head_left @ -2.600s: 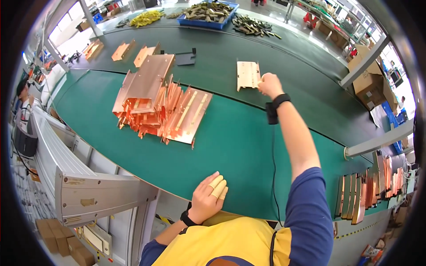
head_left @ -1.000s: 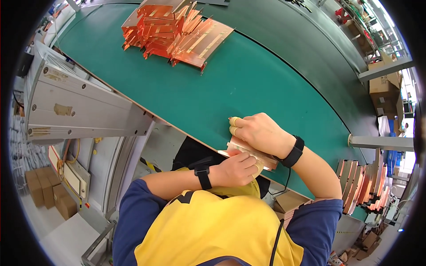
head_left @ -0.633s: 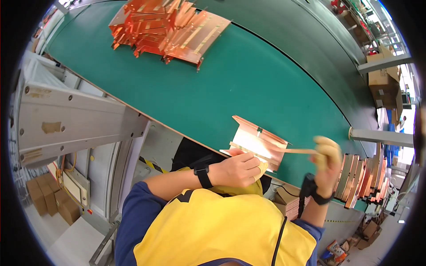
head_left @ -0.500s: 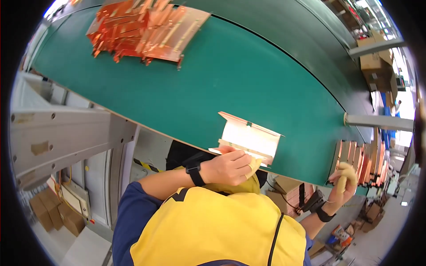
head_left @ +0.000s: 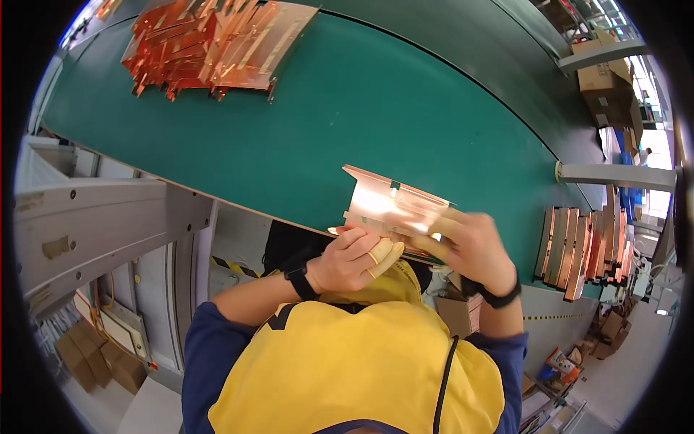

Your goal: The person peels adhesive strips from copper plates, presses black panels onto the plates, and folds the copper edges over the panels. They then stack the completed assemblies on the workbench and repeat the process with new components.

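A bent copper sheet (head_left: 387,210) with raised edges and a dark notch on its far side lies at the front edge of the green table. My left hand (head_left: 352,259), finger covers on some fingertips, is closed on the sheet's near edge; the exact grip under the fingers is hidden. Over the sheet's right end is my right hand (head_left: 473,249), its yellow-covered fingers blurred by motion. Whether it touches the sheet or holds anything small cannot be made out.
A loose pile of copper pieces (head_left: 195,50) lies on the green table (head_left: 289,155) at far left. Several copper parts (head_left: 578,246) stand in a row at the right end. Grey metal posts (head_left: 614,176) reach in from the right, with a cardboard box (head_left: 611,94) behind.
My right hand has come left from the row of copper parts to the copper sheet. My left hand stays at the sheet's near edge. The view has shifted slightly.
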### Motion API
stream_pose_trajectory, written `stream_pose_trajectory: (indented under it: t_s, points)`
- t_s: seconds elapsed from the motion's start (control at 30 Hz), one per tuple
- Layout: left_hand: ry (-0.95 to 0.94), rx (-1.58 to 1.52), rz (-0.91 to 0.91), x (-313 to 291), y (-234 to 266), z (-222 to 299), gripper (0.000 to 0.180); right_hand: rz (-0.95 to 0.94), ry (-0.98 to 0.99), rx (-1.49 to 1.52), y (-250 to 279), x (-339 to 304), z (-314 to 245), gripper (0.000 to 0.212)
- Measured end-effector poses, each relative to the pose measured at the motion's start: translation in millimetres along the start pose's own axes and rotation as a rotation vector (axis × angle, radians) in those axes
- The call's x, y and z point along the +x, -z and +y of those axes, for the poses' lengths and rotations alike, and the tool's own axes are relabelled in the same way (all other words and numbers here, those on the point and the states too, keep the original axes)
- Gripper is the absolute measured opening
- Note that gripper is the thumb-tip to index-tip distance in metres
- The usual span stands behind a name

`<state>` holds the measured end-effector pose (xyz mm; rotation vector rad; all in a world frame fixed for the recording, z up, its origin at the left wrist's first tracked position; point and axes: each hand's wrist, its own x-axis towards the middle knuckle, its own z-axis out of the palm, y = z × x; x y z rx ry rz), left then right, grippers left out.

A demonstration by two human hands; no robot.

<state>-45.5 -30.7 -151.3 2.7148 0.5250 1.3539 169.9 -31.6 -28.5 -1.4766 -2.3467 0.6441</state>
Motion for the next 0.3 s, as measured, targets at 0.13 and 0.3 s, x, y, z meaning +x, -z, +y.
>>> stream_pose_trajectory:
  t_s: [0.13,0.3]
  points:
    - [-0.026,0.002,-0.017,-7.3,10.3,2.7,0.036,-0.086,0.319,-0.001,-42.7,71.9,-14.3,0.012]
    - [0.007,-0.020,-0.007,-14.5,1.6,8.7,0.040,-0.451,0.377,-0.214,-40.6,87.5,-13.7,0.023]
